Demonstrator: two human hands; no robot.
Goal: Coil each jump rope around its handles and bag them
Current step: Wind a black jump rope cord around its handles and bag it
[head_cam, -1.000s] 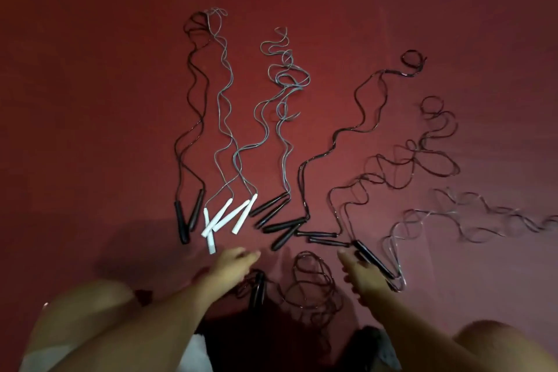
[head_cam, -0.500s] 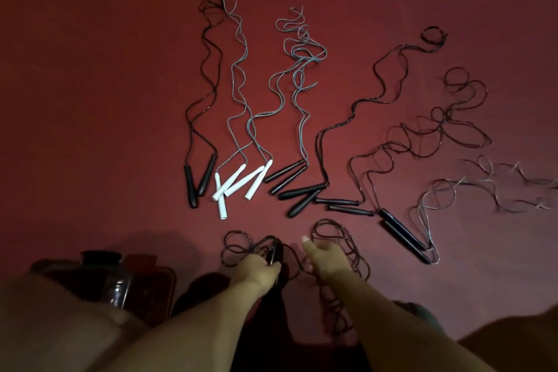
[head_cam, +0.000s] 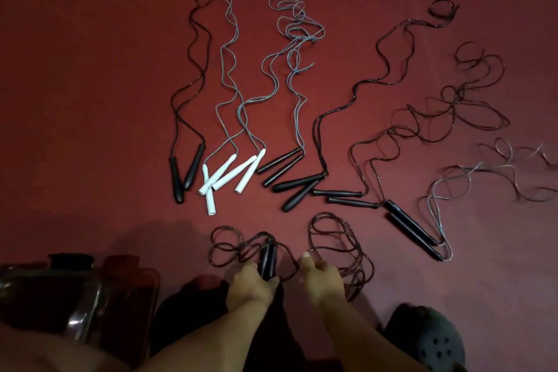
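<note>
Both forearms reach forward from the bottom edge, hands low and close together.

The left hand (head_cam: 250, 282) lies knuckles up, its fingers curled round the near ends of a pair of black handles (head_cam: 268, 260) that stick out away from the person. The right hand (head_cam: 321, 276) sits just beside it, apart from it, thumb pointing forward and fingers curled under, pinching a thin dark rope (head_cam: 338, 246). Both wrists are straight and the bare forearms run nearly parallel.
</note>
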